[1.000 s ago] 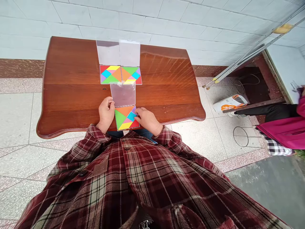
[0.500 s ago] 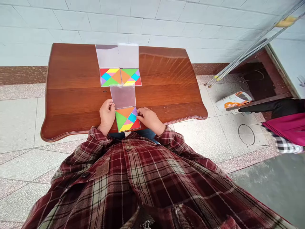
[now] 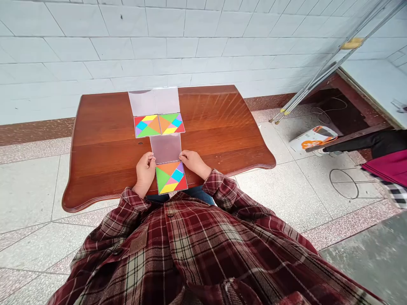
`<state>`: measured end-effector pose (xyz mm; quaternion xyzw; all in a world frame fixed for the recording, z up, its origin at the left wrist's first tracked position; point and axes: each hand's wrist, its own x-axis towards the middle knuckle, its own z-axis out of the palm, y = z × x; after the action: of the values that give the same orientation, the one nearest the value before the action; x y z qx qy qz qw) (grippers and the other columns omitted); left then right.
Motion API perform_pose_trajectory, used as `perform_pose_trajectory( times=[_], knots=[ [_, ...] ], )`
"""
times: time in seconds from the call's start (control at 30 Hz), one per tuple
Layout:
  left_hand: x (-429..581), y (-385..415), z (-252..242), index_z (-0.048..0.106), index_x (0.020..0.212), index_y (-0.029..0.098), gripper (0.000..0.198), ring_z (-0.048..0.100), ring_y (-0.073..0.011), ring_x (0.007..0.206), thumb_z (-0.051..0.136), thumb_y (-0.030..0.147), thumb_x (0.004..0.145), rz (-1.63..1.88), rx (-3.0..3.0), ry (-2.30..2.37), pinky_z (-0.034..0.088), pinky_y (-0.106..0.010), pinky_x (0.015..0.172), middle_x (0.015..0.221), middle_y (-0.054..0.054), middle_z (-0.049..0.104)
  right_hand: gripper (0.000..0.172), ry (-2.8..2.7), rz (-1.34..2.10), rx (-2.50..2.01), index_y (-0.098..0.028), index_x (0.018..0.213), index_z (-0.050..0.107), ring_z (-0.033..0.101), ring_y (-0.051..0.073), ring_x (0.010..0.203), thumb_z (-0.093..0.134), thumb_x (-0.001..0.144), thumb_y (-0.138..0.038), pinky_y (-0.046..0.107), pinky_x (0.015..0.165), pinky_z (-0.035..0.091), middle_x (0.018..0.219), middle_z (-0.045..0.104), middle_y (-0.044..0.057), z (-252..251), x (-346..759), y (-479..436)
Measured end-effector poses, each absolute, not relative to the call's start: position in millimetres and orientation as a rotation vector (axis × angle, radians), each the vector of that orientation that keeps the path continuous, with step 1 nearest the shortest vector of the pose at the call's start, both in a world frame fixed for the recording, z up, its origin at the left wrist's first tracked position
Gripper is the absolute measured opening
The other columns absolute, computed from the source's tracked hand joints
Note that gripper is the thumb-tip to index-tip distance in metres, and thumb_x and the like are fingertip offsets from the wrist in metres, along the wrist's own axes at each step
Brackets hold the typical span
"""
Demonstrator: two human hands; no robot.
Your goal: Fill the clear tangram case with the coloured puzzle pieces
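Observation:
A tangram case [image 3: 172,178] lies unfolded at the table's front edge, its orange, green, blue, pink, purple, yellow and red pieces fitted together in the tray. Its clear lid [image 3: 165,148] is folded back away from me. My left hand [image 3: 146,171] pinches the lid's left edge close to the hinge. At the right edge, my right hand [image 3: 193,162] has thumb and fingers closed on the lid. Behind it, two more tangram cases sit side by side, a left case [image 3: 147,126] and a right case [image 3: 171,123], both with lids folded back and pieces in place.
The brown wooden table [image 3: 216,127] stands against a white tiled wall [image 3: 222,46]. Metal crutches [image 3: 305,91] lean at the right. A white and orange bag [image 3: 313,139], a wire ring stand [image 3: 343,184] and a person in dark trousers [image 3: 349,145] are on that side.
My right hand has moved from the tray's right side up to the lid's right edge. The left hand stays at the lid's left edge. The camera view has tilted up.

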<state>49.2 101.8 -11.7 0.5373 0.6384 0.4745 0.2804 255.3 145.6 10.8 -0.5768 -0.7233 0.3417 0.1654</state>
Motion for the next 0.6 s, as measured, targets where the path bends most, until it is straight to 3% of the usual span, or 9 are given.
perform_pose_trajectory(
  times=[0.2,0.4,0.6],
  knots=[
    [26,113,-13,0.059,0.086,0.019,0.014,0.056,-0.0112,0.067,0.053,0.025,0.074,1.339,1.299,1.787,0.046,-0.024,0.067,0.075,0.001,0.06,0.013,-1.973,1.043,-1.574,-0.019,0.095,0.063,0.058,0.014,0.07,0.055,0.084,-0.021,0.026,0.071,0.044,0.079,0.067,0.0,5,262,144],
    [-71,143,8,0.057,0.081,0.017,0.012,0.052,-0.0111,0.059,0.052,0.016,0.071,1.363,1.195,2.149,0.044,-0.025,0.063,0.07,0.002,0.057,0.011,-1.979,1.067,-1.478,-0.019,0.088,0.062,0.057,0.014,0.065,0.053,0.082,-0.022,0.027,0.07,0.044,0.074,0.065,0.0,-2,272,139],
    [-144,204,15,0.053,0.078,0.018,0.013,0.052,-0.0135,0.062,0.048,0.009,0.069,1.312,1.142,2.399,0.043,-0.026,0.062,0.067,0.002,0.053,0.015,-2.03,0.956,-1.416,-0.02,0.087,0.063,0.061,0.017,0.074,0.049,0.084,-0.027,0.029,0.074,0.045,0.08,0.067,0.002,-7,272,134]
  ],
)
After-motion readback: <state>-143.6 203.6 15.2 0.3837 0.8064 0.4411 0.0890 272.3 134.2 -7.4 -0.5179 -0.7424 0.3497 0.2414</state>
